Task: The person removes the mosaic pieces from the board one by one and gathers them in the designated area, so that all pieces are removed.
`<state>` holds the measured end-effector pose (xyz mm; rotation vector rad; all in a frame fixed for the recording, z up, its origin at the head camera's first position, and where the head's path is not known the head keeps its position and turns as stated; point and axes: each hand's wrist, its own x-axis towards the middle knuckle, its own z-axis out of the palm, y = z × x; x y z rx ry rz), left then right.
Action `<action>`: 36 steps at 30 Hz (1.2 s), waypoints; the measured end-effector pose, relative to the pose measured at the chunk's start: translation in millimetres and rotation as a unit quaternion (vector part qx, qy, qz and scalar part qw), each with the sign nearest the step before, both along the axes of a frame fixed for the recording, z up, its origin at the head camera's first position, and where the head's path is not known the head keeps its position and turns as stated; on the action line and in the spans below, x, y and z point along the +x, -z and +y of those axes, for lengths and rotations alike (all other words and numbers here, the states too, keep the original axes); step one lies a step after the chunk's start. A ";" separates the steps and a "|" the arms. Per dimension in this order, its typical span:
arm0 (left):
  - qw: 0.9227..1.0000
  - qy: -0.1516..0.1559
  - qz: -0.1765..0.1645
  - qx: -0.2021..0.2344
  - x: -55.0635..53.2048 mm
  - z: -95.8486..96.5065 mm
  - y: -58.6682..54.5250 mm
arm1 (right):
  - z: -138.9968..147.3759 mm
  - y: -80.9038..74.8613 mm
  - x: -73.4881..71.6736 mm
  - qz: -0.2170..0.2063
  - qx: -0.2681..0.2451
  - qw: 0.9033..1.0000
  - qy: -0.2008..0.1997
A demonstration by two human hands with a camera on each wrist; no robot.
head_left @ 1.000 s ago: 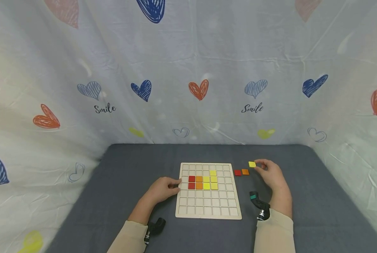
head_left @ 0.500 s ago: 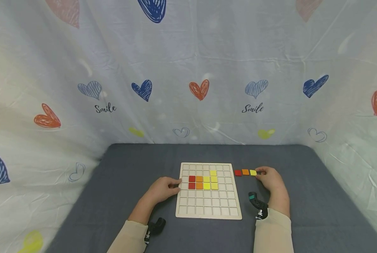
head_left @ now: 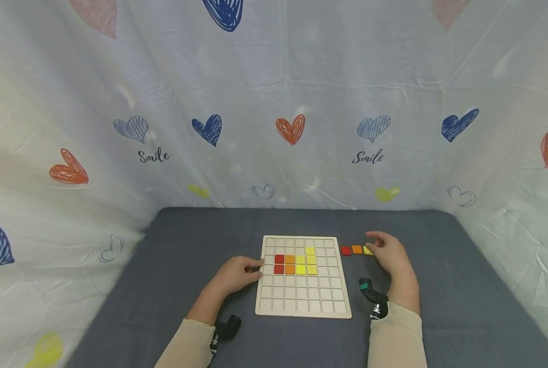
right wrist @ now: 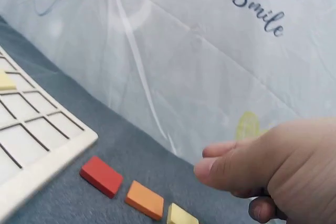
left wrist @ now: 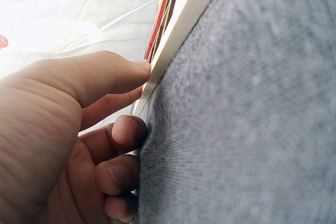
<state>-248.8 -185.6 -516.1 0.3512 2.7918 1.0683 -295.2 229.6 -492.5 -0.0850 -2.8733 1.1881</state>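
A pale wooden grid board [head_left: 301,306] lies on the dark grey table, with red, orange and yellow square tiles in several of its cells. My left hand [head_left: 234,275] touches the board's left edge with thumb and index fingertips; its other fingers curl against the cloth in the left wrist view. Right of the board lie a red tile [right wrist: 102,176], an orange tile [right wrist: 144,200] and a yellow tile [right wrist: 182,215] in a row. My right hand [head_left: 391,254] hovers by the yellow tile, partly covering it in the head view, and holds nothing.
Dark grey cloth covers the table [head_left: 200,235]. A white curtain [head_left: 246,168] with printed hearts hangs behind and at both sides. Black wrist-worn devices sit at the left wrist [head_left: 228,329] and the right wrist [head_left: 374,296].
My right hand has brought the yellow tile down beside the orange one, let it go and lifted slightly off it. The left hand stays at the board's edge.
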 end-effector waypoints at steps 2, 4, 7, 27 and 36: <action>1.000 0.001 0.002 -0.001 -0.2 -0.2 0.0 | -6.0 -3.8 -0.3 0.010 -0.002 1.000 -0.005; 1.000 0.003 0.001 0.000 -0.4 -0.4 0.0 | -12.0 -7.4 -1.0 0.016 -0.007 1.000 -0.011; 1.000 0.006 0.003 0.001 -0.3 -0.6 0.1 | -20.7 -11.2 -2.5 0.025 -0.010 0.999 -0.025; 1.000 0.006 0.007 0.006 -0.9 -1.4 2.0 | -76.2 -11.9 -10.2 0.044 0.007 0.990 -0.136; 1.000 0.008 0.010 0.007 -1.9 -1.7 3.0 | -99.7 -4.5 -12.2 0.017 0.013 0.984 -0.177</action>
